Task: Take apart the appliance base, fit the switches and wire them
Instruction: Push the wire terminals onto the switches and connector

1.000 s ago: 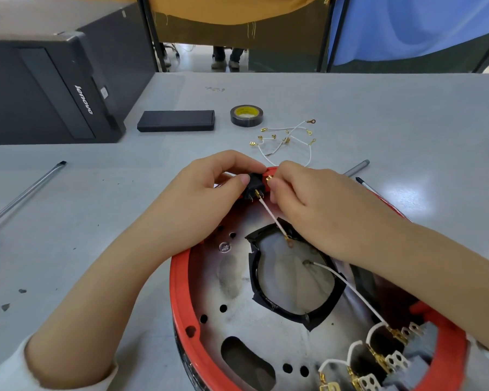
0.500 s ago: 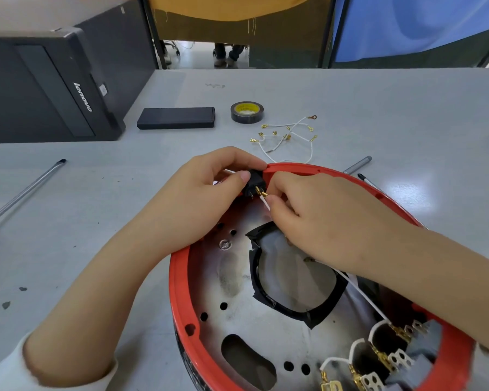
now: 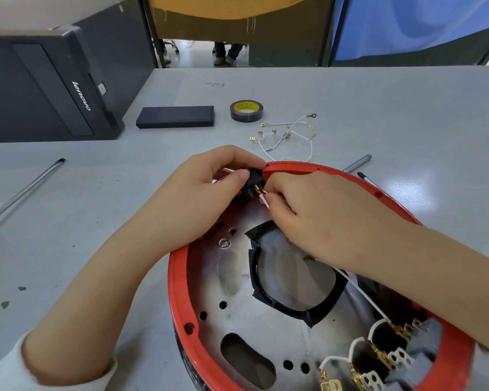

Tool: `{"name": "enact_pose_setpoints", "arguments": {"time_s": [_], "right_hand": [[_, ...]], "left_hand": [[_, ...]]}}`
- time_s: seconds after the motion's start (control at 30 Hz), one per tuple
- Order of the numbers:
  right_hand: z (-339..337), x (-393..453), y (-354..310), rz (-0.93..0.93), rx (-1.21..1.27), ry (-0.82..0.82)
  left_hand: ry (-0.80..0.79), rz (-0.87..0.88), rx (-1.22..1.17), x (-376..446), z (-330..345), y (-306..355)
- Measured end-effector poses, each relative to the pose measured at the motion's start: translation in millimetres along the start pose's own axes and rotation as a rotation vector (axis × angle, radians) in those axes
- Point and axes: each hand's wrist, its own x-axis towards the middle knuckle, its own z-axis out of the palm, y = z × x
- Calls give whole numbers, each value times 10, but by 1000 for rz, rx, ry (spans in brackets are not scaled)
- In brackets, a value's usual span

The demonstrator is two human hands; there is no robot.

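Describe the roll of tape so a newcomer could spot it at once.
Start at the red-rimmed appliance base nearest the camera and look past it across the grey table. The tape roll lies flat between a flat black box and loose white wires; it alone is round, black outside, yellow inside.

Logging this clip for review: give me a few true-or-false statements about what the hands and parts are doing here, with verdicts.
1. The left hand grips the black switch at the red base rim. True.
2. The right hand holds a screwdriver. False: it pinches a white wire at the switch terminals.
3. The tape roll lies inside the base. False: it sits on the table, beyond the base.
4. Spare white wires lie on the table. True.
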Motion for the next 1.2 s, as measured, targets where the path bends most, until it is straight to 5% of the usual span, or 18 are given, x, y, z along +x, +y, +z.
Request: {"name": "enact_pose_setpoints", "arguments": {"time_s": [0.77,1.2], "right_hand": [[83,52,-45,-93,-133,58],[321,150,-14,-130,-83,283]], "left_hand": [[27,-13,0,13,5,0],[31,-31,-8,32,12,-9]]}}
